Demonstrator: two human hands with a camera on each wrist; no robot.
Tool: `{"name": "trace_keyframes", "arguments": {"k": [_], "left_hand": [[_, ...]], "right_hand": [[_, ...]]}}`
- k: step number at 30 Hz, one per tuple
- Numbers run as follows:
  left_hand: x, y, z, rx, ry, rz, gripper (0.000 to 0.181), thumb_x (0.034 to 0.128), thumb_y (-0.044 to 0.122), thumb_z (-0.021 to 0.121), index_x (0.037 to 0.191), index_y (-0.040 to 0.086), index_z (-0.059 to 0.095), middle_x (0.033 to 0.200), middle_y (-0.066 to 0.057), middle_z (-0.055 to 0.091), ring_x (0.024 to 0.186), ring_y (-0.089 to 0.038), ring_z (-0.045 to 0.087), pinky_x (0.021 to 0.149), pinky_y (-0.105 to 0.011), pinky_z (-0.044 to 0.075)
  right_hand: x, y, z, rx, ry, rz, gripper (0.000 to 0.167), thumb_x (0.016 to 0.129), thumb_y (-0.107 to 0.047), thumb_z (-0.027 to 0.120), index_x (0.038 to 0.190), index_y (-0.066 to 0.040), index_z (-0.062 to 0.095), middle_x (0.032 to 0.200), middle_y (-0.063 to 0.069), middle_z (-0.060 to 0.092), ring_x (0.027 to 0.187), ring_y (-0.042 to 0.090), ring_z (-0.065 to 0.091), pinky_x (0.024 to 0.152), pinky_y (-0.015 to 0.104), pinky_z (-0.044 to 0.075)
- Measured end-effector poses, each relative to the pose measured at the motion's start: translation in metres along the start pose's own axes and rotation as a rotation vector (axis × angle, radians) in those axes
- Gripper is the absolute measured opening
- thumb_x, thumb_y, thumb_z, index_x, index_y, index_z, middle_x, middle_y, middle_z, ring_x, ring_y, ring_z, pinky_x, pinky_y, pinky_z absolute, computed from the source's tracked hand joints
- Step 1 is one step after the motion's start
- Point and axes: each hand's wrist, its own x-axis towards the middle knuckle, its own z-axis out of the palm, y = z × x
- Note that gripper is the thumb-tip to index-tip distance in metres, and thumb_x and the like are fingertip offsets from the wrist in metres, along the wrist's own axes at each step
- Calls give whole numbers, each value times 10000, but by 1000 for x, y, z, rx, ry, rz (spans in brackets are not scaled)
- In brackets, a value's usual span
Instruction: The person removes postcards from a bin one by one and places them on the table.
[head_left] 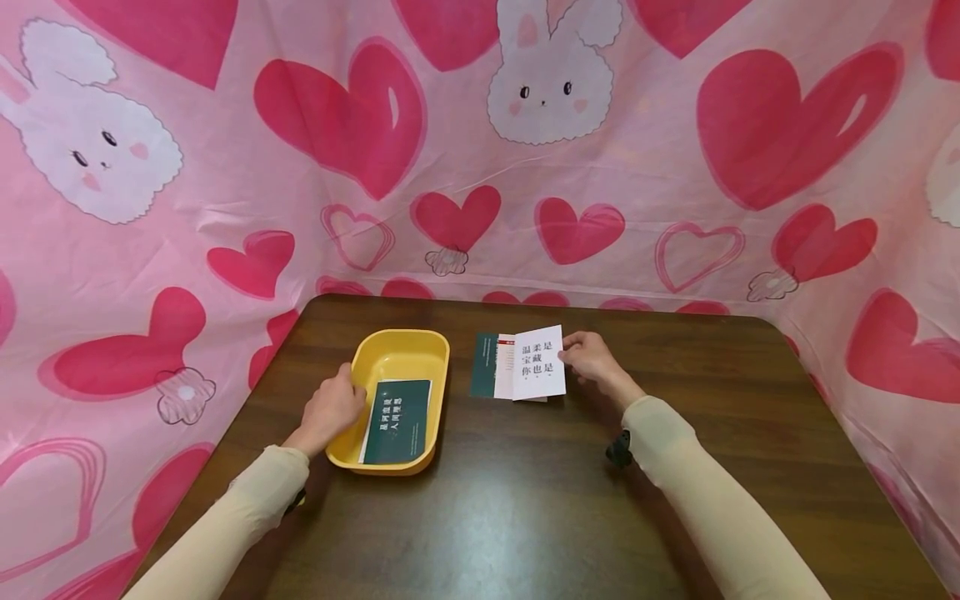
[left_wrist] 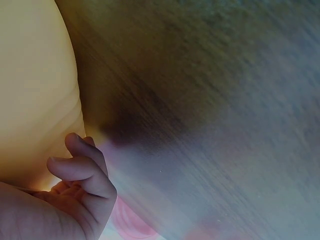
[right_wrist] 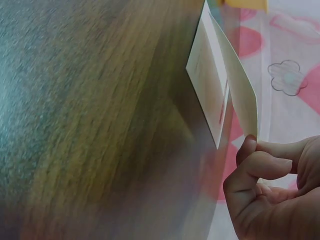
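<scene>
A yellow tray stands on the left of the table, with a dark green card on a white one inside. The left hand is at its left rim, fingers bent over the edge; the left wrist view shows that hand with curled fingers beside the tray's yellow wall. The right hand pinches the right edge of a white card with black characters, raised at an angle over a green-and-white printed card. In the right wrist view, thumb and finger of that hand grip the card's edge.
The brown wooden table extends in front of and to the right of the cards. Behind it and at both sides hangs a pink cloth with hearts and rabbits. A dark band sits at the right wrist.
</scene>
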Motion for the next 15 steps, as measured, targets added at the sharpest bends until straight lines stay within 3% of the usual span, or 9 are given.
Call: {"name": "trace_keyframes", "arguments": {"k": [15], "left_hand": [[1,-1,1,-9,-1,-16,491,1026,158,543,1423,-79,377,1005,-216,583,796,-318,610,670,-388,544]], "right_hand": [[9,12,-1,-71,17,25,307,1024,-99,615,1274,75,583,922,127,606,692,198,493,536,297,441]]}}
